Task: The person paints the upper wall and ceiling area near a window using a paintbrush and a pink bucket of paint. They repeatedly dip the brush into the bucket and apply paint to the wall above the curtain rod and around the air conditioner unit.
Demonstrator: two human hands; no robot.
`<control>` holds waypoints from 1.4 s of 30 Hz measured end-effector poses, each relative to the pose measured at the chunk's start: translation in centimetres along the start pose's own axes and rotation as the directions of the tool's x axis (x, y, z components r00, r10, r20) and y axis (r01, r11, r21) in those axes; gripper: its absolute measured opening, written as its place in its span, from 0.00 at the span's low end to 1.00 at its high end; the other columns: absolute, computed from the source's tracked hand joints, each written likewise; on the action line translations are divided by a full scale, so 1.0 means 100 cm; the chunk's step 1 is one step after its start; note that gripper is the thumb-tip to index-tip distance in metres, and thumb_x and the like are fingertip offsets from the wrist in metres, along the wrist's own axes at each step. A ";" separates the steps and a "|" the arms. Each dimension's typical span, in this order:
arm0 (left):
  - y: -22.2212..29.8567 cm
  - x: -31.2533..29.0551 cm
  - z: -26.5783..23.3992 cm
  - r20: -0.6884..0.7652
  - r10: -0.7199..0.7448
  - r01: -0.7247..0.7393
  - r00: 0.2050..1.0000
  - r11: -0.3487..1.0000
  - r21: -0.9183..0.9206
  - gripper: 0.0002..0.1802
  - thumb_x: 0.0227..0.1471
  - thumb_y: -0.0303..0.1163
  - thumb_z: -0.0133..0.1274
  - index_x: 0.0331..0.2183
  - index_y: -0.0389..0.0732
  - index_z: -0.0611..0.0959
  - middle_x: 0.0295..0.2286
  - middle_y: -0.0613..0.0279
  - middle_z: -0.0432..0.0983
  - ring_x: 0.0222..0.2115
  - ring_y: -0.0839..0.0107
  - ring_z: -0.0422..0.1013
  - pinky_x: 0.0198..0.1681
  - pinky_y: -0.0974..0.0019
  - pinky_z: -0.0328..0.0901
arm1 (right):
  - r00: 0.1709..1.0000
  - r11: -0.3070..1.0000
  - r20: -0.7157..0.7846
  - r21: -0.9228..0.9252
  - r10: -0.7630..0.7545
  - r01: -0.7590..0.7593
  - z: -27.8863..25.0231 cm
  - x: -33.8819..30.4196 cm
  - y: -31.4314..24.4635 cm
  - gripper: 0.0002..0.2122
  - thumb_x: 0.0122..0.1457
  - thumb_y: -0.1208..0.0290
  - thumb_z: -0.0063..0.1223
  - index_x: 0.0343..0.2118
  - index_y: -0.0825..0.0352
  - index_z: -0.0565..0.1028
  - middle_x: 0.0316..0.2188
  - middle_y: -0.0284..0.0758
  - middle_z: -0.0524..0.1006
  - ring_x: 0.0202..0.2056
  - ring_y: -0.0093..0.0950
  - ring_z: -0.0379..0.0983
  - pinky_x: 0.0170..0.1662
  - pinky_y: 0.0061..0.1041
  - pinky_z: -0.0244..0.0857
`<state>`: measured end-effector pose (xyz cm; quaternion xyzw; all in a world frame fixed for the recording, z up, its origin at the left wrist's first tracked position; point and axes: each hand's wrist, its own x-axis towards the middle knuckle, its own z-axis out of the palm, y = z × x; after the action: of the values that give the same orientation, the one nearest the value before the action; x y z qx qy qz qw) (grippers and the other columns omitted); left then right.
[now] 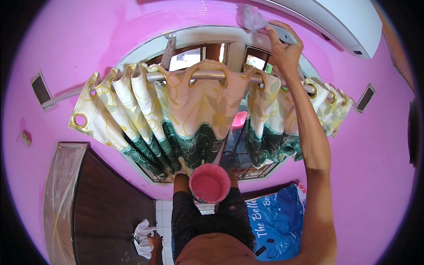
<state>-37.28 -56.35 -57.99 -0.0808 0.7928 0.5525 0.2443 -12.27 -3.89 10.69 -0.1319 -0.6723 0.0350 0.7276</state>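
Observation:
My right hand [287, 48] is raised high and closed round the grey handle of a wide paintbrush [254, 20]. The bristles, smeared with pale pink paint, touch the pink wall [185, 13] above the window arch. Low at the left, my left hand [155, 241] is closed against a crumpled white cloth [143, 238] beside the dark door; part of its grip is hidden. A round bucket [210, 183] with pink paint inside sits in front of my thighs; what supports it is hidden.
Patterned curtains [194, 106] hang by rings on a metal rod [210, 76] across the window. A white air conditioner [349, 22] juts out at upper right. The dark door [112, 203] stands at lower left. Blue plastic packaging [280, 221] covers something at lower right, near white floor tiles [165, 216].

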 end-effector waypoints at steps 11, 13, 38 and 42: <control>0.005 0.000 -0.004 0.006 -0.033 0.033 0.999 0.999 0.000 0.23 0.48 0.29 0.51 0.46 0.37 0.64 0.22 0.57 0.69 0.14 0.66 0.70 0.12 0.67 0.63 | 0.999 0.994 -0.052 -0.107 0.001 -0.006 -0.001 0.003 0.029 0.07 0.48 0.73 0.59 0.32 0.65 0.79 0.21 0.34 0.77 0.23 0.19 0.69 0.30 0.21 0.65; 0.000 0.006 -0.010 0.019 -0.004 0.003 1.000 0.999 0.050 0.23 0.47 0.29 0.51 0.45 0.37 0.64 0.22 0.57 0.69 0.14 0.66 0.70 0.12 0.67 0.63 | 0.998 0.992 -0.060 -0.124 0.004 -0.012 -0.017 0.004 0.037 0.07 0.48 0.73 0.59 0.32 0.65 0.79 0.21 0.35 0.78 0.23 0.20 0.69 0.30 0.21 0.65; -0.030 0.004 -0.011 -0.046 -0.099 0.094 0.994 0.991 -0.100 0.26 0.44 0.24 0.48 0.47 0.41 0.62 0.21 0.55 0.69 0.14 0.66 0.70 0.11 0.67 0.61 | 0.989 0.949 -0.090 -0.303 -0.115 0.082 0.088 -0.017 -0.026 0.07 0.45 0.72 0.56 0.30 0.64 0.78 0.25 0.42 0.76 0.28 0.39 0.74 0.35 0.32 0.67; -0.034 0.003 -0.014 -0.070 -0.158 0.149 0.985 0.982 -0.115 0.25 0.44 0.23 0.49 0.46 0.45 0.62 0.20 0.58 0.68 0.14 0.65 0.70 0.11 0.66 0.63 | 0.984 0.938 -0.081 -0.323 -0.159 0.125 0.118 -0.024 -0.039 0.07 0.45 0.73 0.57 0.30 0.63 0.79 0.26 0.40 0.78 0.27 0.29 0.75 0.34 0.25 0.67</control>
<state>-36.65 -58.91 -60.62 -0.1765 0.7619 0.5709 0.2500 -24.61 -6.46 10.01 -0.1997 -0.6375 -0.1332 0.7321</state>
